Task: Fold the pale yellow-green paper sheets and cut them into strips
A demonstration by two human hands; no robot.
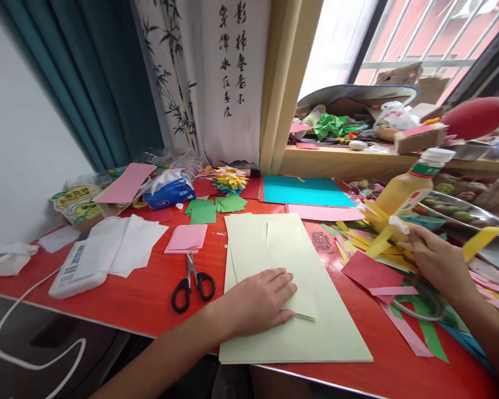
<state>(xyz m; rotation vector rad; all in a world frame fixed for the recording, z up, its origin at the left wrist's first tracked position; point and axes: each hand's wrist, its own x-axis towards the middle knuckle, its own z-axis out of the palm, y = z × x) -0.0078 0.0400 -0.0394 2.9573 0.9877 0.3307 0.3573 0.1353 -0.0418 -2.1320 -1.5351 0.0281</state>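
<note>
My left hand (260, 302) lies flat on a smaller pale green sheet (289, 244), its fingers stretched out. That sheet rests on a stack of larger pale green paper (332, 338) at the table's front. Off to the right, my right hand (438, 257) pinches a small crumpled white tissue (398, 224) between thumb and fingers, just in front of a bottle of yellowish liquid (407, 183). Below it are yellow paper strips (378, 244) and a dark pink sheet (372, 274). Black-handled scissors (192, 285) lie left of the stack, blades spread slightly.
Pink squares (186, 238) and green squares (203, 211) lie behind the scissors. A blue tissue pack (170, 191), a white case (81, 271) and a yellow paper flower (230, 180) stand leftward and back. Blue paper (305, 191) lies behind the stack. A metal tray (466, 208) sits at right.
</note>
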